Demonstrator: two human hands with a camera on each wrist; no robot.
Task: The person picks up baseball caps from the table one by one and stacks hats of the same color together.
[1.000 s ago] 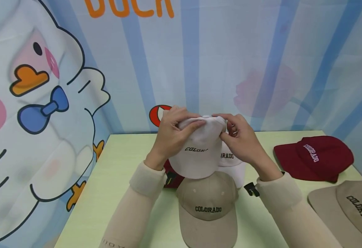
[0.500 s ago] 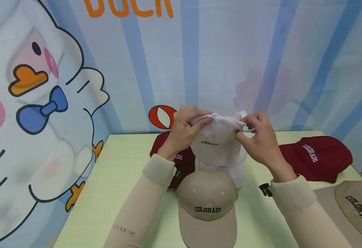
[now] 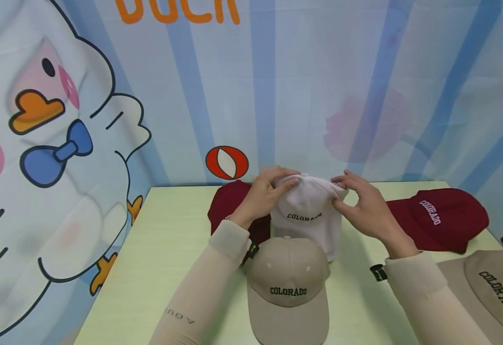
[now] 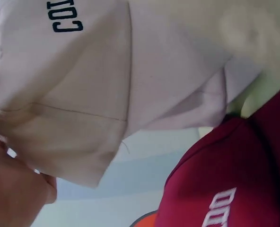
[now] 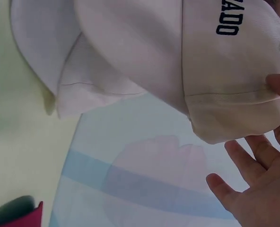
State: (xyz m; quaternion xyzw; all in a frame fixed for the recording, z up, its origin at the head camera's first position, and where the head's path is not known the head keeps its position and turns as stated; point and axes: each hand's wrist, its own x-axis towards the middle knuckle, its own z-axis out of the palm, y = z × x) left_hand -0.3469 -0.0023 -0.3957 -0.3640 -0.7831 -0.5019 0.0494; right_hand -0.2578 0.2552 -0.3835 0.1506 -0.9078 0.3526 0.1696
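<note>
The white cap (image 3: 305,201) is held at the middle of the table's (image 3: 178,230) far half, crown up, brim toward the near side, over a 2nd white cap (image 5: 92,85). It should handle light and soft: the crown creases between the 2 grips, so a gentle pinch on each side looks sound; the brim is probably stiffer. The left hand (image 3: 264,191) pinches the crown's top left; the right hand (image 3: 368,211) pinches its right side, some fingers spread. Nearer sits a beige cap (image 3: 290,268); left, a maroon cap (image 3: 230,203).
</note>
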